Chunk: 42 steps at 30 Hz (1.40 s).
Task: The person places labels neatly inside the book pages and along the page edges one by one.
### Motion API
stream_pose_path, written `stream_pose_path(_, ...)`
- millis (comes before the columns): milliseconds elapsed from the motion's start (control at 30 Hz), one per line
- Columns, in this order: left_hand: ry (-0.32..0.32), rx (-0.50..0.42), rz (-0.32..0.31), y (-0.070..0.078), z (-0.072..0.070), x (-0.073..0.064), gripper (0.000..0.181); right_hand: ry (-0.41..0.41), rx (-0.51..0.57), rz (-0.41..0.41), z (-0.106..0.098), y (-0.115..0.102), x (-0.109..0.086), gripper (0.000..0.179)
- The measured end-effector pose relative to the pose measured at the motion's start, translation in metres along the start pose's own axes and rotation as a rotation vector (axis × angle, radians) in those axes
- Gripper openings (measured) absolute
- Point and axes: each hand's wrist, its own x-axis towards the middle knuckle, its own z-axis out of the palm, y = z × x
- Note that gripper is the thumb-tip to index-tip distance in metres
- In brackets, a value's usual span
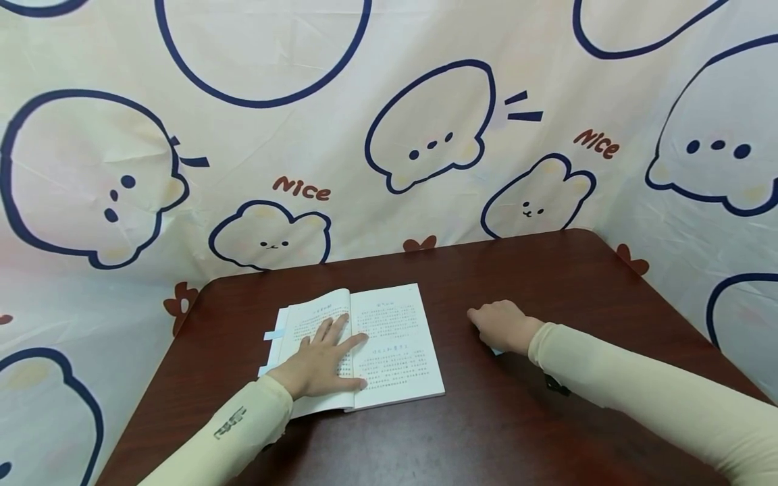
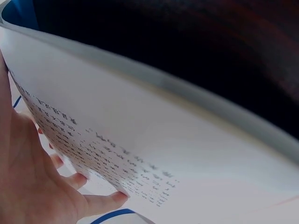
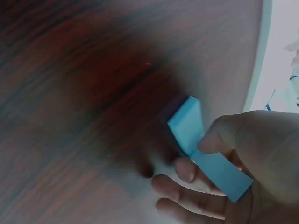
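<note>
An open book (image 1: 395, 344) with printed pages lies on the dark brown table. My left hand (image 1: 319, 364) rests on it with fingers spread, across the left page and the centre fold. In the left wrist view, the fingers lie against the printed page (image 2: 140, 154), and the book's near edge curves up. Light-blue tabs (image 1: 273, 335) stick out from the book's left side. To the right of the book, my right hand (image 1: 501, 327) pinches light-blue sticky notes (image 3: 187, 123) between thumb and forefinger. One strip (image 3: 224, 175) angles back toward the palm; the other fingers are curled below.
The wooden table (image 1: 516, 432) reaches back to a cloth wall (image 1: 340, 155) printed with cartoon animals. That cloth also hangs along the left and right sides. Bare table lies between the book and my right hand.
</note>
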Motion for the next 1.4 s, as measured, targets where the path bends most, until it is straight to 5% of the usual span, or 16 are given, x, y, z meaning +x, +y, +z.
stream_pose_path(400, 0.015, 0.004, 0.007, -0.001, 0.002, 0.001, 0.091, 0.048, -0.022, -0.057, 0.005, 0.007, -0.001, 0.006)
stream_pose_path(833, 0.020, 0.014, 0.004, -0.001, 0.003, 0.001, 0.090, -0.125, 0.389, 0.007, 0.002, 0.026, 0.006, 0.017)
stream_pose_path(1100, 0.021, 0.009, 0.007, 0.000, 0.004, 0.002, 0.091, -0.070, 0.532, 0.043, 0.008, 0.035, 0.007, 0.030)
stream_pose_path(1400, 0.016, 0.001, 0.002, -0.001, 0.005, 0.004, 0.090, 0.011, 0.636, 0.028, 0.018, 0.042, 0.007, 0.014)
